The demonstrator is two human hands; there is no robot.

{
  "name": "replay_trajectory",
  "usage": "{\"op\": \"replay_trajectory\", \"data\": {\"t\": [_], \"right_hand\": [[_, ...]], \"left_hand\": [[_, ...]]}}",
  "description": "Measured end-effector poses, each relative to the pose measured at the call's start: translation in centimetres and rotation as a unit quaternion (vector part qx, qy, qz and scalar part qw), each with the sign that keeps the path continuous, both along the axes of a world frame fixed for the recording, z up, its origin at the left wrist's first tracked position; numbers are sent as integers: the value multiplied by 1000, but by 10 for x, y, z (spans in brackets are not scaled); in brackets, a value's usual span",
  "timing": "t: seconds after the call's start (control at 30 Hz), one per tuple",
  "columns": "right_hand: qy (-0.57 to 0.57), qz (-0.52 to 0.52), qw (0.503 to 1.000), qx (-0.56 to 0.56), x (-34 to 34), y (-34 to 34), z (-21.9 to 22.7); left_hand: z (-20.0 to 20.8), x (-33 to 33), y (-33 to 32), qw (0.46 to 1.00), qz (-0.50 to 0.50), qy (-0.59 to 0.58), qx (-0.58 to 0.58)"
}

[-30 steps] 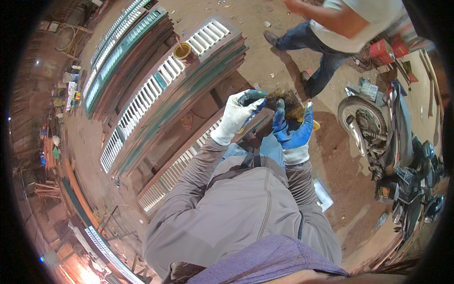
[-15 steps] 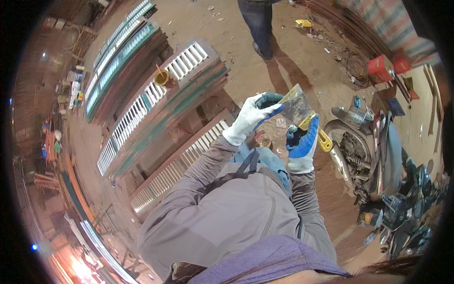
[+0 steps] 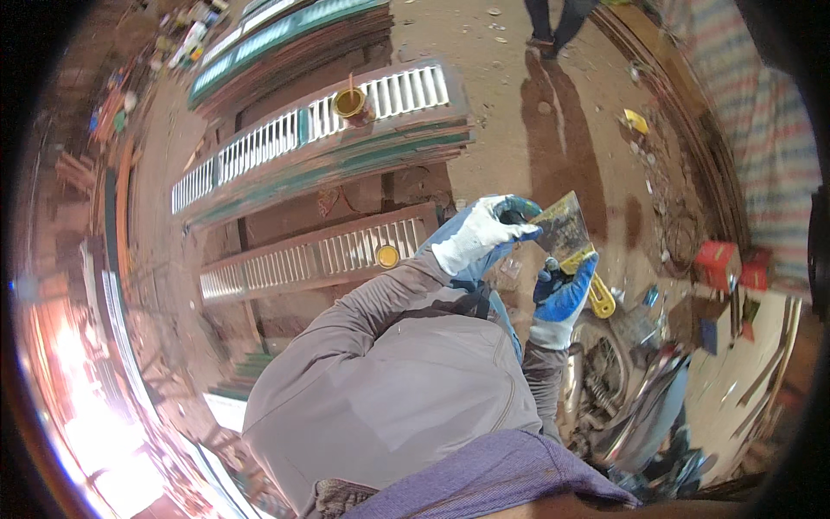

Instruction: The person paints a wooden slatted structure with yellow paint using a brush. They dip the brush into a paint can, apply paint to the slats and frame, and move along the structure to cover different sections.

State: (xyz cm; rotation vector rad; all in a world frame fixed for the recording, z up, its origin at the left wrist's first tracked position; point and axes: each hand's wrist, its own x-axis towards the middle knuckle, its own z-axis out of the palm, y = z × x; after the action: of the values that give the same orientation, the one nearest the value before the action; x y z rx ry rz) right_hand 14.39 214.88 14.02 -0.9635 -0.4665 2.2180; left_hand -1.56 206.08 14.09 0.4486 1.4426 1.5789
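- Nearest the viewer, at the bottom of the frame, sits a purple cloth fold [image 3: 493, 476], and above it the person's grey jacket [image 3: 389, 381] fills the lower middle.
- Right of centre, the right hand [image 3: 562, 294] in a blue glove has its fingers clamped around the lower edge of a glass pane [image 3: 564, 227], together with the yellow handle of a scraper tool [image 3: 596, 290] that pokes out to the lower right.
- Just above it, the left hand [image 3: 480, 233] in a white glove with blue-green tips has its fingers closed on the pane's left edge, so both hands carry it, held up off the ground and tilted.
- The pane looks smeared and brownish; my guess is it is being checked or cleaned before fitting.
- A next move would call for a steady two-handed grip, keeping the bare edge away from the gloves' seams and the tool clear of the glass face.
- Right of the hands, a parked motorbike [image 3: 631, 406] crowds the lower right.
- Left and above, green louvred shutters [image 3: 320, 251] lie flat on the dirt floor [image 3: 519, 112], a small yellow tin [image 3: 387, 256] on the near one and an open paint can [image 3: 349, 101] on the far stack.
- At the top edge stand another person's legs [image 3: 553, 22].
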Motion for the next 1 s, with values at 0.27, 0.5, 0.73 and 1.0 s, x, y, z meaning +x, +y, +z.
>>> {"op": "replay_trajectory", "data": {"t": [0.27,0.5,0.73,1.0], "right_hand": [[76,25,988,-129,-80,94,-33],[-67,222,971,64,-219,185,-35],[-73,336,930,131,-367,289,-18],[-84,448,880,132,-491,354,-76]], "left_hand": [[-71,-77,57,948,-24,318,-23],[-106,-204,92,891,-44,410,-193],[-169,-314,34,803,179,264,-503],[-189,-390,-40,596,528,148,-586]]}}
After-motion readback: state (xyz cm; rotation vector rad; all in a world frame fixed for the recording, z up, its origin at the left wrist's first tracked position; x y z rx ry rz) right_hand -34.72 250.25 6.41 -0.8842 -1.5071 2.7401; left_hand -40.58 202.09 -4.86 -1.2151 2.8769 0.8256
